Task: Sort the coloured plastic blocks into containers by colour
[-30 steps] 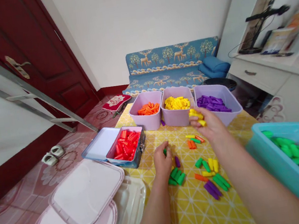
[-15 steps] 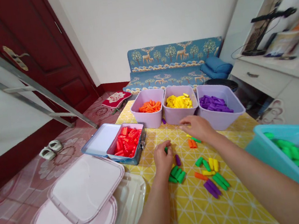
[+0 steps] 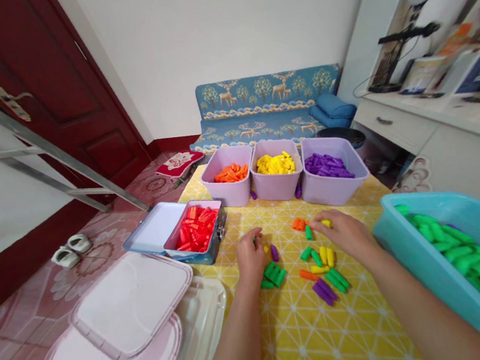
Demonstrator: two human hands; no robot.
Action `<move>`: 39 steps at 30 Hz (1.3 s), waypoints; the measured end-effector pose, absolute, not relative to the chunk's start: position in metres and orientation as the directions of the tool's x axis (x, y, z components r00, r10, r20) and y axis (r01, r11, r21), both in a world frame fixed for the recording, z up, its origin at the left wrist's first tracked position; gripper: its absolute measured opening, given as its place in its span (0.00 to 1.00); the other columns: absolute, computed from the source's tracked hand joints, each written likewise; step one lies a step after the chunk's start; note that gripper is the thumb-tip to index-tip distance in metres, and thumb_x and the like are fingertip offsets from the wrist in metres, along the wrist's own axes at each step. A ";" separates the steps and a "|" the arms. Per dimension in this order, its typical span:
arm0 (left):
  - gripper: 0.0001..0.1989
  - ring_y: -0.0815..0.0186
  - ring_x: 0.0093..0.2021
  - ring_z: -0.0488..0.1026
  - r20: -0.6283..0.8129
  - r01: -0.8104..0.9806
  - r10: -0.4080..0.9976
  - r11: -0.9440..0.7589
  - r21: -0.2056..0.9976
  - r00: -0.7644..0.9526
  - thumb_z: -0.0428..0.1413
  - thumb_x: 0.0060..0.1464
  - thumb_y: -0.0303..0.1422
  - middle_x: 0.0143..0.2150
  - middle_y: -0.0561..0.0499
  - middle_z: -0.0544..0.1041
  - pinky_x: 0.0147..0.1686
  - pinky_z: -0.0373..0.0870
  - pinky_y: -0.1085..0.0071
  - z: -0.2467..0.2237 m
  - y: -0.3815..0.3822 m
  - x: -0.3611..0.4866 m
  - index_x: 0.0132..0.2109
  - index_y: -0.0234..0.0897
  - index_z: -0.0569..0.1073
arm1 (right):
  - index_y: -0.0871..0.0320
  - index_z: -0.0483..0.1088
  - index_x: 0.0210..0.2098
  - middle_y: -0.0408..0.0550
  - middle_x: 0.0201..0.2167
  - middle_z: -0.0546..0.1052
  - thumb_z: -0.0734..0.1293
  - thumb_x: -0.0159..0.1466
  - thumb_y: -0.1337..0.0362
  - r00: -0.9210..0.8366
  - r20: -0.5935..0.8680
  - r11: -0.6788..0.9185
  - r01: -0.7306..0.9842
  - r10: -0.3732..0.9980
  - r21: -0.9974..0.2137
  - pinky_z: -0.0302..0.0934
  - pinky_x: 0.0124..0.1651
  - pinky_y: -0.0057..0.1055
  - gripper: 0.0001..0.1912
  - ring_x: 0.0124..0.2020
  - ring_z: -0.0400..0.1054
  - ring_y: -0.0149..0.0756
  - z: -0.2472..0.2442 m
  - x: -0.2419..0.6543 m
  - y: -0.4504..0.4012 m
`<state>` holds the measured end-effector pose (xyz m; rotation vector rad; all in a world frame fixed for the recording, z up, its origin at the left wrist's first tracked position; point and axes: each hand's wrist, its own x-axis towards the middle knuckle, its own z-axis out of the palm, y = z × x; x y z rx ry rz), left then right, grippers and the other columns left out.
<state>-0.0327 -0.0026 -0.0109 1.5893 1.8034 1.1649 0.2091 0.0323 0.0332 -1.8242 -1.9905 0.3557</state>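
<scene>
My left hand is closed around a small green piece, mostly hidden by the fingers. Beside it on the table lie several short green stick-like pieces and a purple piece. The fingertips of my right hand pinch at an orange piece, which they partly cover. Close by are other orange pieces, a green piece and a yellow piece against the hand. Nearer me lies a mixed group with yellow pieces and purple pieces.
Lilac bins of orange, yellow and purple pieces line the far edge. A hinged tin of red pieces and stacked lids are left. A turquoise tub of green pieces stands right.
My right hand has come back from the bins to the orange, green and yellow pieces. A purple piece beside the right-hand bin is now visible. My left hand stays in place.
</scene>
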 end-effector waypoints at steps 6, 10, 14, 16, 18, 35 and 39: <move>0.18 0.57 0.44 0.74 -0.061 0.853 0.991 0.136 0.505 -0.122 0.57 0.53 0.33 0.48 0.41 0.74 0.44 0.68 0.65 0.028 -0.035 -0.042 0.52 0.40 0.74 | 0.50 0.75 0.41 0.50 0.39 0.75 0.75 0.45 0.51 -0.148 -0.009 0.138 0.937 0.989 -0.322 0.59 0.33 0.35 0.24 0.34 0.72 0.44 0.024 0.214 -0.021; 0.27 0.57 0.47 0.72 -0.120 0.885 0.993 0.051 0.464 0.006 0.57 0.51 0.29 0.53 0.41 0.69 0.45 0.67 0.66 0.035 -0.041 -0.045 0.59 0.44 0.68 | 0.50 0.71 0.45 0.48 0.43 0.74 0.75 0.47 0.57 -0.191 0.038 0.191 0.909 0.981 -0.370 0.60 0.36 0.34 0.25 0.36 0.71 0.42 0.016 0.190 -0.039; 0.24 0.57 0.47 0.71 -0.117 0.909 0.989 -0.037 0.415 0.094 0.56 0.51 0.28 0.52 0.44 0.67 0.42 0.68 0.67 0.032 -0.038 -0.041 0.56 0.48 0.69 | 0.53 0.70 0.46 0.49 0.45 0.72 0.72 0.51 0.63 -0.237 0.007 0.212 0.856 0.972 -0.472 0.59 0.37 0.33 0.22 0.37 0.71 0.40 0.013 0.180 -0.042; 0.20 0.58 0.45 0.71 -0.106 0.905 0.987 -0.063 0.420 0.119 0.56 0.51 0.28 0.50 0.45 0.67 0.42 0.68 0.67 0.029 -0.036 -0.040 0.52 0.47 0.72 | 0.54 0.69 0.47 0.49 0.46 0.72 0.69 0.52 0.68 -0.280 -0.021 0.225 0.811 0.960 -0.541 0.59 0.35 0.30 0.22 0.33 0.70 0.35 0.012 0.182 -0.040; 0.17 0.60 0.44 0.72 -0.094 0.888 0.986 -0.079 0.453 0.135 0.57 0.50 0.28 0.48 0.46 0.67 0.42 0.68 0.68 0.025 -0.035 -0.040 0.48 0.45 0.73 | 0.53 0.69 0.48 0.49 0.46 0.72 0.67 0.53 0.71 -0.310 -0.040 0.233 0.786 0.950 -0.572 0.58 0.32 0.28 0.23 0.29 0.68 0.31 0.011 0.185 -0.038; 0.18 0.62 0.38 0.77 -0.424 -0.694 0.902 0.353 0.628 0.076 0.52 0.57 0.43 0.39 0.45 0.77 0.38 0.74 0.64 0.030 -0.052 -0.004 0.48 0.35 0.69 | 0.53 0.70 0.46 0.50 0.46 0.71 0.66 0.53 0.70 -0.279 0.235 0.363 0.660 0.931 -0.658 0.63 0.47 0.36 0.21 0.46 0.69 0.42 0.069 0.130 -0.040; 0.25 0.55 0.46 0.76 -0.373 -0.732 0.923 0.319 0.603 0.095 0.42 0.61 0.48 0.43 0.40 0.78 0.45 0.73 0.55 0.036 -0.050 -0.005 0.49 0.33 0.71 | 0.51 0.67 0.56 0.53 0.49 0.70 0.65 0.56 0.70 -0.385 0.093 0.383 0.803 0.918 -0.456 0.64 0.41 0.38 0.27 0.43 0.71 0.45 0.090 0.101 -0.060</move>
